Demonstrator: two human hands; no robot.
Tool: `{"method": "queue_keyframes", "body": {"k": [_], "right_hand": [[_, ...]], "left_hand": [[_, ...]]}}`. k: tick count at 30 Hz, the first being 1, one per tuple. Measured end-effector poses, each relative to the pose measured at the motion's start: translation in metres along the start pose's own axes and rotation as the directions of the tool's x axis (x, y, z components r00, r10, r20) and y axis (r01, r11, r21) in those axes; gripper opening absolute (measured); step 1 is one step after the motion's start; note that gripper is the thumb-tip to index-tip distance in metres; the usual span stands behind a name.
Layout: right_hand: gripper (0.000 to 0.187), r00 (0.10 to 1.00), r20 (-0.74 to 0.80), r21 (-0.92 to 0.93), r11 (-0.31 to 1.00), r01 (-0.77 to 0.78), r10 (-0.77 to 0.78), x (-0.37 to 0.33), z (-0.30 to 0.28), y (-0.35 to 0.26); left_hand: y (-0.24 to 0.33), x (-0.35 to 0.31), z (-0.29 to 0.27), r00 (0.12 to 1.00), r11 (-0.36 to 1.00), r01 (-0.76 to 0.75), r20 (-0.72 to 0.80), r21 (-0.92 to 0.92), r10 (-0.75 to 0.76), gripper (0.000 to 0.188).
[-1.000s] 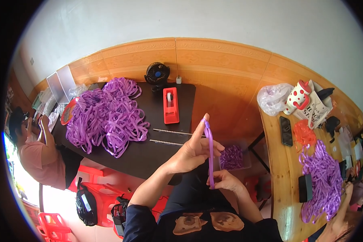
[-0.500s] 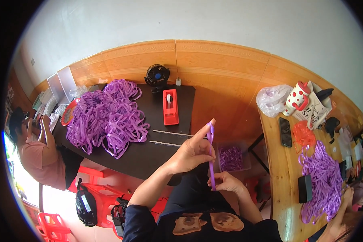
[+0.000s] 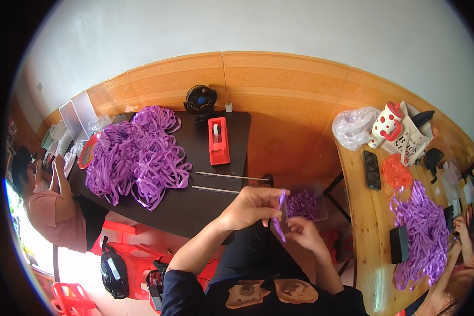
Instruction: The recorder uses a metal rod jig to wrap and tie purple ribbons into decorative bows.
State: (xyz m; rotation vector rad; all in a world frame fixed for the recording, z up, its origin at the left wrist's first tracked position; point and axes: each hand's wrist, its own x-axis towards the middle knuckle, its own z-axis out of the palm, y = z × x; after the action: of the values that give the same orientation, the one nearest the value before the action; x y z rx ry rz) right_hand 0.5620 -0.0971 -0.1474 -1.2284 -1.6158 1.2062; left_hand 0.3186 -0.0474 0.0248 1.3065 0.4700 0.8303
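My left hand (image 3: 252, 208) is closed in front of me, pinching a short piece of purple ribbon (image 3: 278, 229) between thumb and fingers. The ribbon is looped at its top and hangs loose below the grip. Just right of its lower end is my right hand (image 3: 306, 235), fingers apart and slightly curled, with nothing visible in them. Behind both hands and lower down, a clear plastic tub (image 3: 324, 215) holds many short purple ribbon pieces (image 3: 301, 204).
A large purple ribbon pile (image 3: 137, 158), a red tape dispenser (image 3: 219, 155), a black fan (image 3: 200, 100) and two thin rods (image 3: 216, 189) lie on the dark table (image 3: 205, 205). The wooden table (image 3: 366, 237) bears more ribbon (image 3: 418, 237) and a phone (image 3: 372, 169). People sit at both sides.
The ribbon was stretched upright between both hands. My right hand has let go of its lower end and shifted right; my left hand has lowered, its raised index finger now bent.
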Motion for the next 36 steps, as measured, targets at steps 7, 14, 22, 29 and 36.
{"method": "queue_keyframes", "body": {"k": [7, 14, 22, 29, 36], "right_hand": [[0.042, 0.826, -0.032, 0.118, 0.818, 0.563, -0.563, 0.031, -0.028, -0.147], [0.029, 0.706, 0.164, -0.062, 0.707, 0.704, -0.689, 0.042, -0.025, -0.161], [0.022, 0.705, 0.182, -0.112, 0.698, 0.707, -0.685, 0.040, -0.024, -0.156], [0.022, 0.687, 0.165, -0.153, 0.670, 0.726, -0.707, 0.039, -0.021, -0.162], [0.028, 0.607, 0.235, -0.323, 0.528, 0.786, -0.759, 0.030, -0.014, -0.177]], "left_hand": [[-0.007, -0.008, 0.008, 0.980, 0.984, 0.173, 0.106, -0.044, -0.167, 0.034], [-0.003, -0.016, 0.006, 0.959, 0.965, 0.255, 0.141, -0.062, -0.244, 0.029], [-0.016, -0.023, -0.002, 0.961, 0.932, 0.270, 0.133, -0.242, -0.244, 0.030], [-0.029, -0.034, 0.004, 0.951, 0.783, 0.301, 0.105, -0.545, -0.292, 0.025], [-0.024, -0.034, 0.000, 0.908, 0.757, 0.419, 0.201, -0.501, -0.369, 0.022]]}}
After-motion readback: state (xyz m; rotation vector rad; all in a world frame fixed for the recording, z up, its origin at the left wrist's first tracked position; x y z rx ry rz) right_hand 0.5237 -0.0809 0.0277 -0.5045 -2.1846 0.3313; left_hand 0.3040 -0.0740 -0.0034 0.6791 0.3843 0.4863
